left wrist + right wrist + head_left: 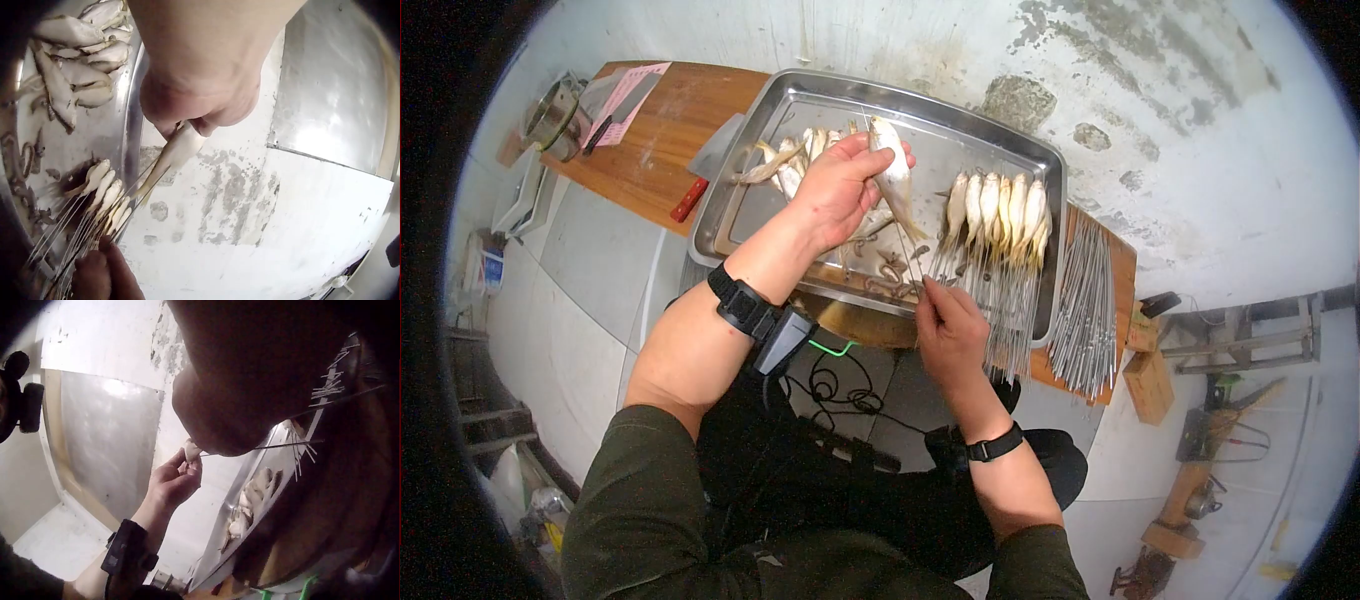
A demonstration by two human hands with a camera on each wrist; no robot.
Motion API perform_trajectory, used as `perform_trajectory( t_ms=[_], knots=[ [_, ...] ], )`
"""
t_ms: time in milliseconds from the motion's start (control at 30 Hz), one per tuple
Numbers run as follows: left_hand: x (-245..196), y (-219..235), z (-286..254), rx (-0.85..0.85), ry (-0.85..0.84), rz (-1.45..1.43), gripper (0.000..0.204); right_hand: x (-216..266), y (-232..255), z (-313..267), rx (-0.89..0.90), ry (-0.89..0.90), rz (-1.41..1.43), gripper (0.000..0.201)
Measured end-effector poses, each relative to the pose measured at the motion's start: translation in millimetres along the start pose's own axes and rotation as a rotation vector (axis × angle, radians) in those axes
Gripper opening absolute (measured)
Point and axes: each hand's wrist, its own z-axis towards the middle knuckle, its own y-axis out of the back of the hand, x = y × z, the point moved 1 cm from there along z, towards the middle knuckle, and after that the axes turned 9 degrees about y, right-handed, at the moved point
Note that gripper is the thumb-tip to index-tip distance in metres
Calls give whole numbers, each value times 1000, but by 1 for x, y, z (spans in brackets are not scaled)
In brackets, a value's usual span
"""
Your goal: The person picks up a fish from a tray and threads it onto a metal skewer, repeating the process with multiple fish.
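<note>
Grip of the bare left hand [850,190] is closed on one slender silver-white fish [892,175], held between thumb and fingers above the tray, head end up and tail pointing down toward the person. Grip of the bare right hand [952,325] is also closed, pinching a thin grey metal skewer [908,250] between thumb and fingertips just below the tail. Skewer extends up to the fish; how far it enters the body cannot be determined.

Beneath is a large rectangular stainless-steel tray [945,145]. Its left part contains a loose heap of silver-white fish [795,165]; brown, stringy scraps [892,268] lie on its floor near the front edge. At its right end, a row of skewered fish [1003,205] lies side by side, the skewers crossing the near rim.

Tray stands on a brown wooden worktop [685,105]. Right of it lies a dense bundle of bare metal skewers [1085,310]. To its left are a red-handled knife [689,200] and, farther off, a pink sheet of paper [640,106].
</note>
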Motion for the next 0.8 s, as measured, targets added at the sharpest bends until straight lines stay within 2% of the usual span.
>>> perform_trajectory(
  t_ms=[167,233,533,800],
  knots=[
    [1,0,2,20,-24,-63,23,1,0,3,-6,-10,-18,21],
    [-1,-1,2,-35,-66,-170,22,-2,-1,1,-10,7,-20,21],
    [2,4,5,51,-10,-70,20,0,1,-1,7,-15,-11,22],
    [0,4,5,48,-8,-172,18,-4,0,0,-25,7,1,22]
  ],
)
